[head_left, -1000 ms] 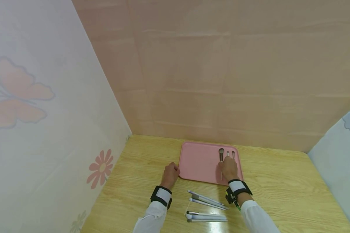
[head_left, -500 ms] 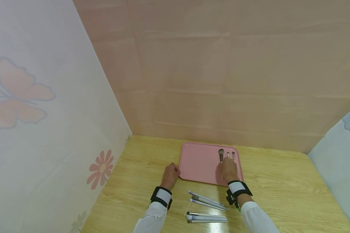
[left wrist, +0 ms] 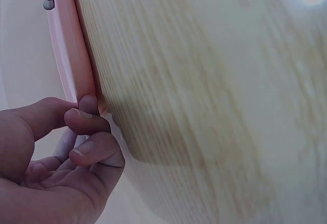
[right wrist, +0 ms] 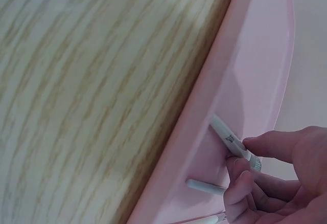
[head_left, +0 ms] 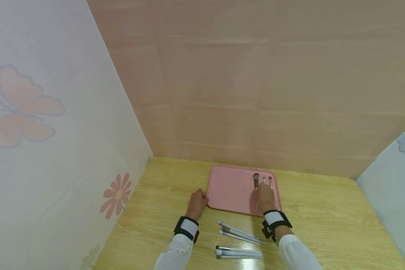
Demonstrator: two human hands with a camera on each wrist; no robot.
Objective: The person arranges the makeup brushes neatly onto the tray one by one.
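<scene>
In the head view, a pink tray [head_left: 234, 187] lies on the wooden table with several makeup brushes on its right side. My right hand [head_left: 265, 197] is over them. In the right wrist view its thumb and fingers pinch the white handle of a thick makeup brush [right wrist: 227, 136]; the handle's end lies against the tray floor. The dark bristle head [head_left: 256, 176] points to the back wall. Two thinner brushes [head_left: 270, 181] lie alongside, partly covered by the hand. My left hand [head_left: 197, 203] pinches the tray's front left corner, thumb at the rim, other fingers curled [left wrist: 97, 152].
In front of the tray, between my forearms, lie two loose groups of pale-handled makeup brushes, one slanted [head_left: 241, 233] and one level [head_left: 239, 252]. A peach-coloured wall [head_left: 222, 123] stands behind the table [head_left: 324, 210]; decorated white walls [head_left: 87, 150] flank it.
</scene>
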